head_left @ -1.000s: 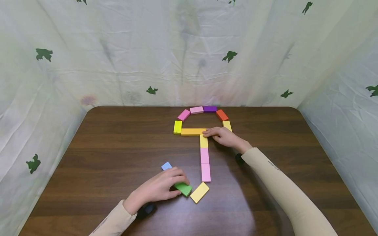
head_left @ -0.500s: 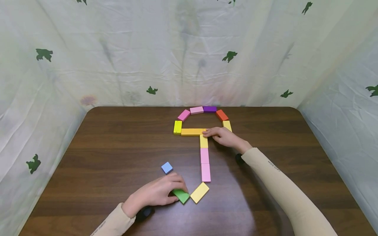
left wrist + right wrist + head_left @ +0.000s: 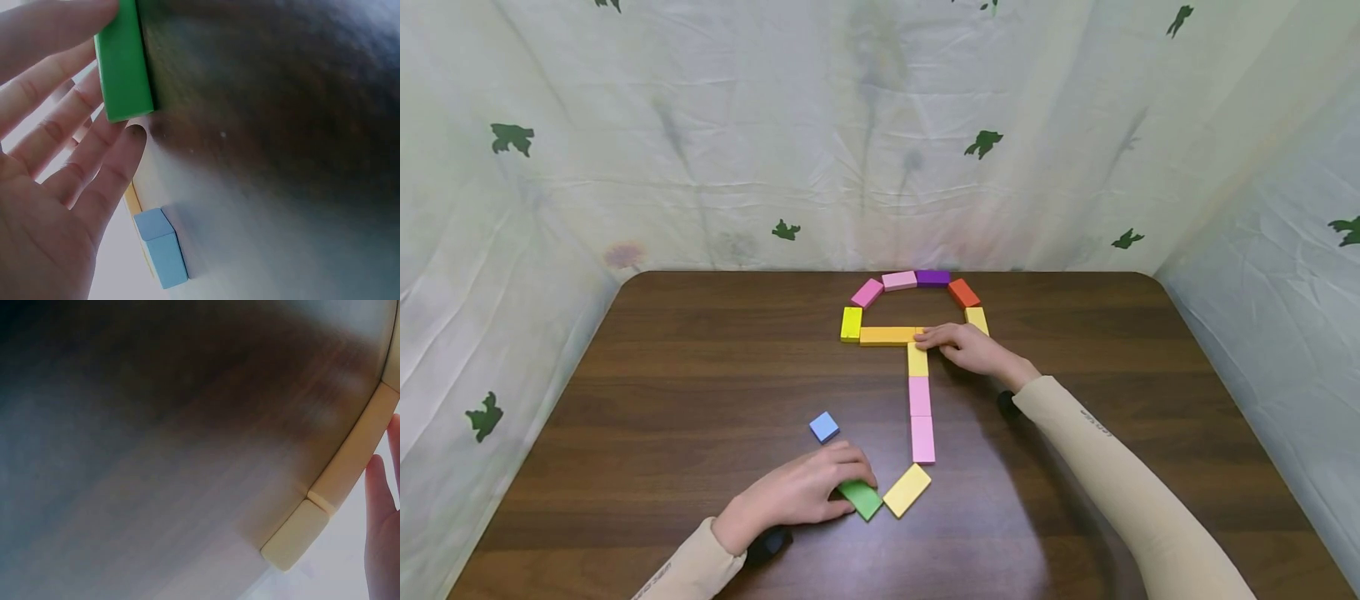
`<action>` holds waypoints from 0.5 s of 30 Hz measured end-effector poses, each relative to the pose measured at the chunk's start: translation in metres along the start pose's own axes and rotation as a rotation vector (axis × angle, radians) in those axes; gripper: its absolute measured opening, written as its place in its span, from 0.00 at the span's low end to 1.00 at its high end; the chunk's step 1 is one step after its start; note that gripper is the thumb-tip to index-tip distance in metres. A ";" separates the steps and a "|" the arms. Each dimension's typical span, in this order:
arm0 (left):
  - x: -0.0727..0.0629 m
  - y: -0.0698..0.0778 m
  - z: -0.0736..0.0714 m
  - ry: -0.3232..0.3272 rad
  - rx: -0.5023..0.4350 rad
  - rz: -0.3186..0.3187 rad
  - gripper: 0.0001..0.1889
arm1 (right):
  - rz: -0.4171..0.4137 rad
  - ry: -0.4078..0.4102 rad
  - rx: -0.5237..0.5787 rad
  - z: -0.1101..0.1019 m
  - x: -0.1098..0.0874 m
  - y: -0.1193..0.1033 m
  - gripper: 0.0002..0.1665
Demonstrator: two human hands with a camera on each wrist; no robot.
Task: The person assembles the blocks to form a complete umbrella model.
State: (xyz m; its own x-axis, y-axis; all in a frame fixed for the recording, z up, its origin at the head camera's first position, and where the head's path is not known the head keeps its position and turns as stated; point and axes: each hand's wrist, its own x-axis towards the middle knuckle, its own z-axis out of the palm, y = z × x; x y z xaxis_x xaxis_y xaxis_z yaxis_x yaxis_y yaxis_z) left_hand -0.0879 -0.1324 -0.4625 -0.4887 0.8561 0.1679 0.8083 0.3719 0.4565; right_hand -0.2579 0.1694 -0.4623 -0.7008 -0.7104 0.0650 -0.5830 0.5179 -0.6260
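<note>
My left hand [image 3: 797, 487] pinches a green block [image 3: 861, 500] between thumb and fingers, low on the table. The green block's right corner meets a tilted pale yellow block [image 3: 907, 490]. A blue block [image 3: 824, 427] lies just beyond that hand, and in the left wrist view it stands apart from my fingertips. My right hand [image 3: 970, 346] rests its fingers on the right end of the orange row [image 3: 887, 336], covering part of it. In the right wrist view, relaxed fingers touch the edge of an orange block [image 3: 353, 450].
Below the orange row runs a column of a yellow block [image 3: 917, 360] and two pink blocks [image 3: 920, 396]. Above it arch several blocks, among them a purple one [image 3: 933, 277] and a red one [image 3: 964, 292]. A patterned curtain [image 3: 880, 133] hangs behind the wooden table [image 3: 700, 358].
My left hand has shifted toward the near edge with the green block, which now lies clear of the blue block and meets the tilted pale yellow one. The right hand has stayed put.
</note>
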 end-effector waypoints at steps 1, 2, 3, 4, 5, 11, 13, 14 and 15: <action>-0.001 0.000 0.000 0.003 0.000 -0.005 0.14 | 0.003 -0.001 0.000 0.000 0.000 0.000 0.23; -0.001 -0.001 0.000 0.005 0.000 -0.007 0.14 | 0.006 -0.002 0.000 0.000 0.000 0.000 0.23; -0.002 -0.001 0.001 0.008 0.000 -0.008 0.14 | 0.008 -0.002 0.000 0.000 0.000 0.000 0.23; -0.002 -0.001 0.001 0.012 0.000 -0.009 0.15 | 0.008 -0.001 0.000 0.000 0.000 0.000 0.23; -0.003 -0.001 0.001 0.016 0.001 -0.009 0.15 | 0.009 0.000 -0.001 0.000 0.000 0.000 0.23; -0.006 -0.003 -0.001 0.021 -0.002 -0.040 0.16 | -0.009 0.009 -0.007 0.000 0.000 0.000 0.23; -0.007 -0.003 -0.003 0.014 -0.001 -0.059 0.16 | -0.013 0.010 -0.009 0.000 0.000 0.000 0.23; -0.007 -0.003 -0.003 0.010 -0.001 -0.067 0.15 | -0.011 0.011 -0.009 0.000 0.000 0.000 0.23; -0.007 -0.004 -0.004 0.006 -0.001 -0.074 0.15 | -0.008 0.010 -0.009 0.000 0.000 -0.001 0.23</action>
State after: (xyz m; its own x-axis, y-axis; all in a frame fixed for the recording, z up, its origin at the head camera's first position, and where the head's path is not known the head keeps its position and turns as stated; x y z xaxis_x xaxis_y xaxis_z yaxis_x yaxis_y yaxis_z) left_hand -0.0885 -0.1411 -0.4621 -0.5495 0.8239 0.1390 0.7695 0.4341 0.4684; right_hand -0.2574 0.1692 -0.4621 -0.7005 -0.7094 0.0778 -0.5920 0.5168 -0.6184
